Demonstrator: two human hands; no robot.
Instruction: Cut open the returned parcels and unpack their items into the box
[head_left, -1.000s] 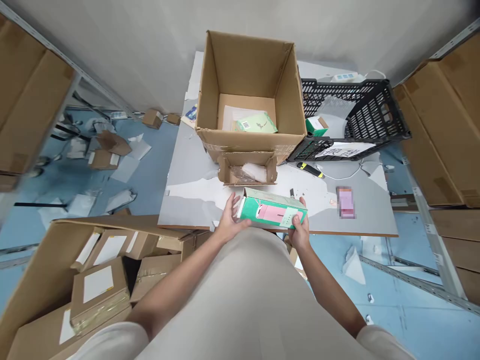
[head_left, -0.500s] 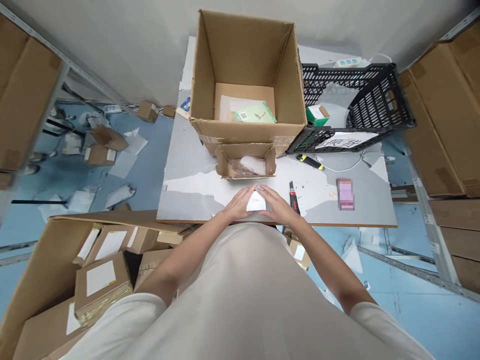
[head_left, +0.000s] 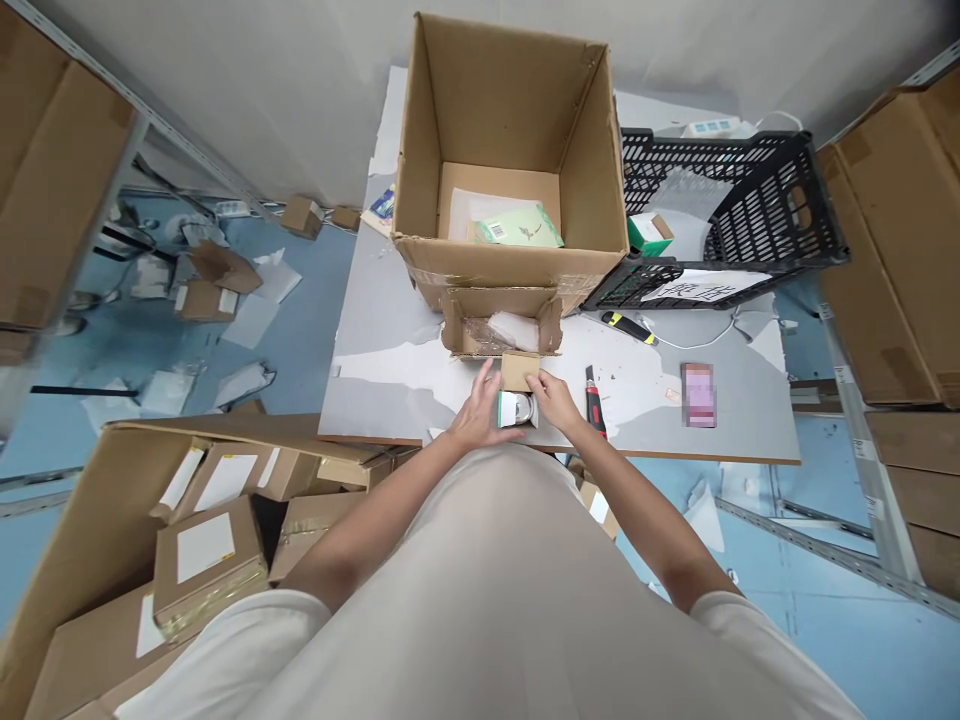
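A small white and green carton (head_left: 508, 408) stands open at the table's near edge, in front of my body. A round, silvery item (head_left: 524, 408) shows inside it. My right hand (head_left: 556, 402) pinches the right corner of the carton's brown cardboard flap (head_left: 520, 372), which is raised at the far side. At the carton's left is my left hand (head_left: 475, 412), fingers stretched and apart, its thumb along the near side. Just beyond lies a small open cardboard box (head_left: 448, 325) with clear plastic wrap (head_left: 480, 335) and a white packet (head_left: 515, 330) in it.
A large open carton (head_left: 517, 260) stands behind, with a green packet (head_left: 521, 226) inside. To its right is a black plastic crate (head_left: 806, 200). A red and black cutter (head_left: 595, 405), a yellow and black cutter (head_left: 628, 327) and a pink, blurred item (head_left: 699, 395) lie at right.
Both hands were cupped around the small carton with its white top showing. Now it is open with its flap raised, and my right hand has closed on the flap. The view has shifted slightly.
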